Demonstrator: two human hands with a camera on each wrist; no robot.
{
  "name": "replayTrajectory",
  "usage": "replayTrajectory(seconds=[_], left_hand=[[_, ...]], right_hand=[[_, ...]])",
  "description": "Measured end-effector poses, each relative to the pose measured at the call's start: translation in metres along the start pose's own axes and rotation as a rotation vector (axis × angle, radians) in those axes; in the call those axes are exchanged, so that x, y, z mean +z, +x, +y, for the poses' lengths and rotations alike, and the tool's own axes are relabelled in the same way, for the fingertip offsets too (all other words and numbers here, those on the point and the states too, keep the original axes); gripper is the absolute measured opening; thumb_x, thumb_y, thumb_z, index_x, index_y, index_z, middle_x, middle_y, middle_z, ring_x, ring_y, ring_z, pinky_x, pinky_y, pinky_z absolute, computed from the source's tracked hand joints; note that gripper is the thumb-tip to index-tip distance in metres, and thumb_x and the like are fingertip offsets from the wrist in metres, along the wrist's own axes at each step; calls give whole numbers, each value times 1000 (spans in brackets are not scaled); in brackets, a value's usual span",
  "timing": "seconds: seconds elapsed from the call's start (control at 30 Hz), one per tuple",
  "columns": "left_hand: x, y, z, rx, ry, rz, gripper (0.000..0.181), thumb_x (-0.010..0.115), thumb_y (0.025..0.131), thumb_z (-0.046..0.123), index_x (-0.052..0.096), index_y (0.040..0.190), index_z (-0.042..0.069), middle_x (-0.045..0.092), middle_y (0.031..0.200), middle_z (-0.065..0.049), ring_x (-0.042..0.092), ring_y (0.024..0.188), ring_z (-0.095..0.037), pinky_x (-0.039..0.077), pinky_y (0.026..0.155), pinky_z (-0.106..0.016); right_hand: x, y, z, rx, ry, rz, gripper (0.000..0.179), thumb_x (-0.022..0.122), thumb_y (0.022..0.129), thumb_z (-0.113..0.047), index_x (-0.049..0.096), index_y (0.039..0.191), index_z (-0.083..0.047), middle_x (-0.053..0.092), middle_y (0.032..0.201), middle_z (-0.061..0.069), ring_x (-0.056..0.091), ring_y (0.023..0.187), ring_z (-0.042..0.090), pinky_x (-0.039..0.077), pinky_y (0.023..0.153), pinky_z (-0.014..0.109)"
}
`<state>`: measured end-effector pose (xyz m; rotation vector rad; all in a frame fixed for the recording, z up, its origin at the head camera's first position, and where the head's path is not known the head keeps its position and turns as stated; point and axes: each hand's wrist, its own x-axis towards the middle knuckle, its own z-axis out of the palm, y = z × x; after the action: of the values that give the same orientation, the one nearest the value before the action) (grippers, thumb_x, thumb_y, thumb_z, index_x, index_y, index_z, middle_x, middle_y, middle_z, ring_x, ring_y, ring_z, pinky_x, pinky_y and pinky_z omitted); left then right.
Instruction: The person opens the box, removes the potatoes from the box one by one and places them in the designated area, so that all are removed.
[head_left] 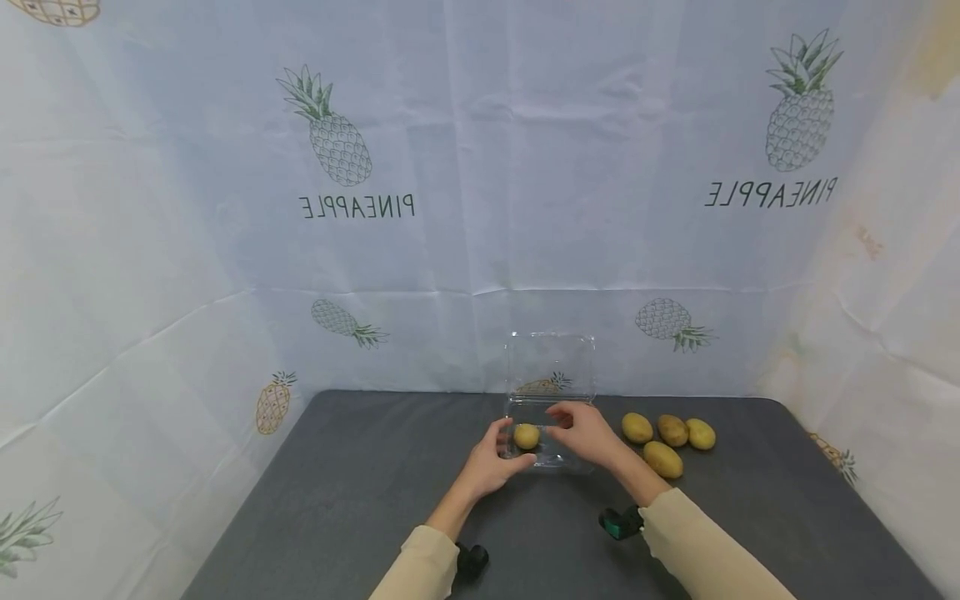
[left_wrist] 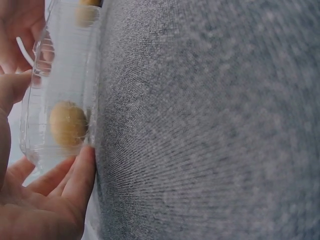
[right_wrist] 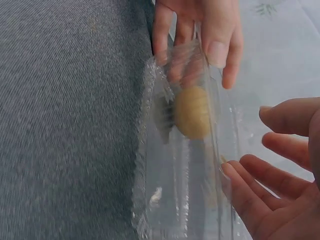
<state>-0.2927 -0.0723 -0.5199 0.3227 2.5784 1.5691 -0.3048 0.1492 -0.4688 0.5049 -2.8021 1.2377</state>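
Note:
A clear plastic clamshell box (head_left: 562, 460) sits on the dark table with its lid (head_left: 551, 360) raised at the back. One yellow potato (head_left: 527, 436) lies inside near the left end. My left hand (head_left: 486, 468) holds that end, its fingers (left_wrist: 80, 177) against the end wall and the thumb at the front side. Over the right part of the box is my right hand (head_left: 588, 432), fingers (right_wrist: 272, 175) loosely bent and nothing in them. Its fingertips are right by the rim in the right wrist view.
Several loose potatoes (head_left: 663, 459) lie on the table (head_left: 360, 492) to the right of the box, close beside my right forearm. A white pineapple-print cloth (head_left: 465, 208) hangs behind the table and along both sides.

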Motion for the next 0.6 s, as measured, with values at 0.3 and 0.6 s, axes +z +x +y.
replayTrajectory(seconds=[0.3,0.6], left_hand=[[-1,-1,0,4,-11,-4,79,78,91,34,38,155,12,54,141,-22,55,126,-39,52,93,-57],[0,1,-1,1,0,-7,80,79,90,36,38,155,13,55,140,-21,56,125,-38,52,93,-57]], right_hand=[[17,14,-1,67,69,-38,36,72,95,-17,67,127,-1,67,121,16,65,108,31,55,87,49],[26,25,3,79,67,-96,36,73,94,-19,68,125,-2,68,119,13,65,108,32,55,85,49]])
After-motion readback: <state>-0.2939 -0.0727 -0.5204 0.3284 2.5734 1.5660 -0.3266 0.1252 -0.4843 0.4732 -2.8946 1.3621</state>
